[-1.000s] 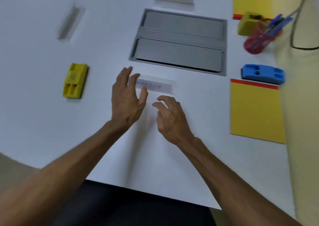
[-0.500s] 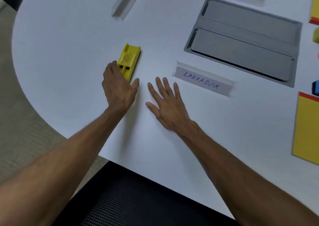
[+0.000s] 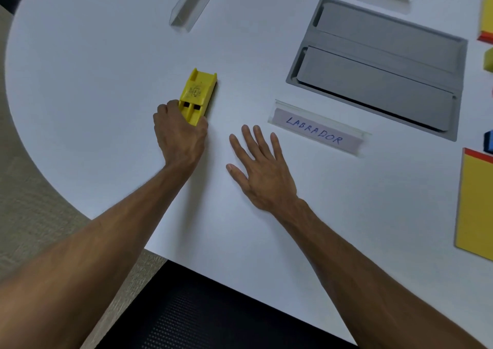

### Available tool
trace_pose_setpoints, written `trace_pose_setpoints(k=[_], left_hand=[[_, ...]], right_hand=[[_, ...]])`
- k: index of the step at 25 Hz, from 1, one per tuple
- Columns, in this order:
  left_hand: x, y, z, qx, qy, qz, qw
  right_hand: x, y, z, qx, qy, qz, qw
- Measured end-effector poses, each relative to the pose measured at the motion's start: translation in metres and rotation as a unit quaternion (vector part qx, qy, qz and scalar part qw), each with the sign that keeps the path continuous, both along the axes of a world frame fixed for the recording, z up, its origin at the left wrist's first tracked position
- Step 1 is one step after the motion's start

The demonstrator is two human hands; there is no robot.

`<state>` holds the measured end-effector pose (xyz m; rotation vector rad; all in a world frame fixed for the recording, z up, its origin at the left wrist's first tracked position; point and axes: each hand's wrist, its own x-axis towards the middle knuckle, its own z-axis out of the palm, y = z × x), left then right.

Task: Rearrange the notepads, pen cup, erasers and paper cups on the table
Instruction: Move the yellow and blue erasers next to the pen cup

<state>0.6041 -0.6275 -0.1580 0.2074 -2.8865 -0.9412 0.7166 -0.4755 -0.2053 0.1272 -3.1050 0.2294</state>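
On table (image 3: 106, 82), left-hand (image 3: 180, 132) grip, yellow eraser (image 3: 197, 95)

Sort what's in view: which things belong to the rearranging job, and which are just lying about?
Job: yellow plastic eraser, gripped by left hand; blue eraser; nearer yellow red-edged notepad.
Lying about: clear "LABRADOR" name sign; clear plastic sign holder; grey metal table hatch.

Bare forearms (image 3: 106, 242) run into the left hand (image 3: 181, 135) and right hand (image 3: 264, 172).

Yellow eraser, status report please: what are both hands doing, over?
Left hand grips yellow eraser at near end. Right hand flat on table, holding nothing. LABRADOR name card lies apart, right of both hands.
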Motion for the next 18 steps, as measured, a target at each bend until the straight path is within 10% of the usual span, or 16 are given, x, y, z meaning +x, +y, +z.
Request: trace_pose_setpoints(k=[10,18], left_hand=[[0.023,0.024,0.057,0.098,0.139,-0.152,0.974],[0.086,0.103,0.105,0.075,0.127,-0.385,0.911]], right_hand=[[0.018,0.025,0.063,-0.251,0.143,-0.077,0.954],[0.063,0.132,0.136,-0.081,0.208,-0.113,0.968]])
